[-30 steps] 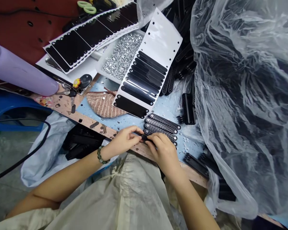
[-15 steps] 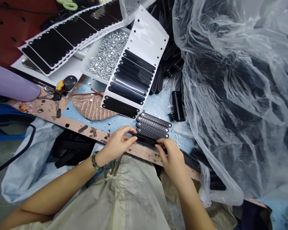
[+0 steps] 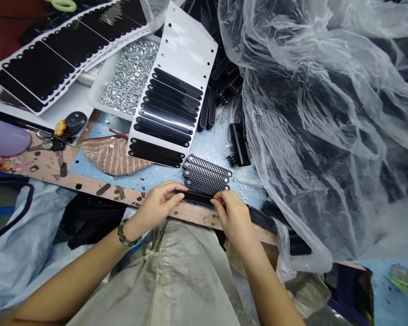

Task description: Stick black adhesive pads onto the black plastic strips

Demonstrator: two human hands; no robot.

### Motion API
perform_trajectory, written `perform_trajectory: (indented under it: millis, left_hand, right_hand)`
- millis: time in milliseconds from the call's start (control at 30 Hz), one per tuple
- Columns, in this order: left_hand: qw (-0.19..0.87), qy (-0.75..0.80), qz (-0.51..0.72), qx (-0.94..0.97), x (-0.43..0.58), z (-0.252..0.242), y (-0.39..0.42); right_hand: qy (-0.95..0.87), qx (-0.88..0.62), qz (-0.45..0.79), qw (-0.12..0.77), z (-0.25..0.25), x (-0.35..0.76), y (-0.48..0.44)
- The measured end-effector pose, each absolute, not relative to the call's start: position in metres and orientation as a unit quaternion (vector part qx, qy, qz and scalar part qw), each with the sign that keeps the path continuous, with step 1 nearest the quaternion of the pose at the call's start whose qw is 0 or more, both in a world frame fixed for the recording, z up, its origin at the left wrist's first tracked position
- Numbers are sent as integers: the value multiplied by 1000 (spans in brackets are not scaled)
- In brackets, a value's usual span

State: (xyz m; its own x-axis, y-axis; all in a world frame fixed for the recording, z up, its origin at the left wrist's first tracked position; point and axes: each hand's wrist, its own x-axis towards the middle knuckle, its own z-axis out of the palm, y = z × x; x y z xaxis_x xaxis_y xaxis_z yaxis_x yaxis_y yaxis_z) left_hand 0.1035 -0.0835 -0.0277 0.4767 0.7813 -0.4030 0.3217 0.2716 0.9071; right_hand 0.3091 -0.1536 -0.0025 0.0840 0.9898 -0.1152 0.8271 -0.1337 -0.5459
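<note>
At the table's front edge, both hands pinch the ends of a long, narrow black strip point(image 3: 197, 196). My left hand point(image 3: 159, 203) closes thumb and forefinger on its left end. On the right end, the fingertips of my right hand point(image 3: 233, 210) are pressed together. Just beyond the strip lie several black bars with a diamond pattern point(image 3: 207, 174), side by side, with small silver rings at their ends. Behind them rests a white sheet point(image 3: 183, 50) bearing black round-ended strips point(image 3: 172, 106). Whether the held strip touches the nearest bar, I cannot tell.
A clear tub point(image 3: 95, 93) of small metal rings stands at the back left, beside more black sheets point(image 3: 37, 68). A brown striped cloth pouch point(image 3: 117, 156), keys point(image 3: 63, 167) and a purple bottle point(image 3: 7, 138) lie leftward. Clear plastic sheeting point(image 3: 309, 136) covers the right side.
The view has shifted, so the table's things appear further left. Both hands keep their pinch on the black strip, which has hardly moved against the bars.
</note>
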Motion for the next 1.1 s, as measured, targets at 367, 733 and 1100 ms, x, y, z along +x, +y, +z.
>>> perform_trajectory:
  millis: [367, 733, 1100]
  left_hand:
    - [246, 614, 315, 680, 54, 3, -25]
    - [481, 496, 308, 654, 57, 9, 43]
    - [362, 508, 305, 720, 46, 5, 48]
  right_hand:
    - [-698, -686, 105, 179, 1, 319, -139]
    - [-785, -529, 95, 309, 7, 232, 16]
    - [-604, -511, 231, 566, 22, 258, 12]
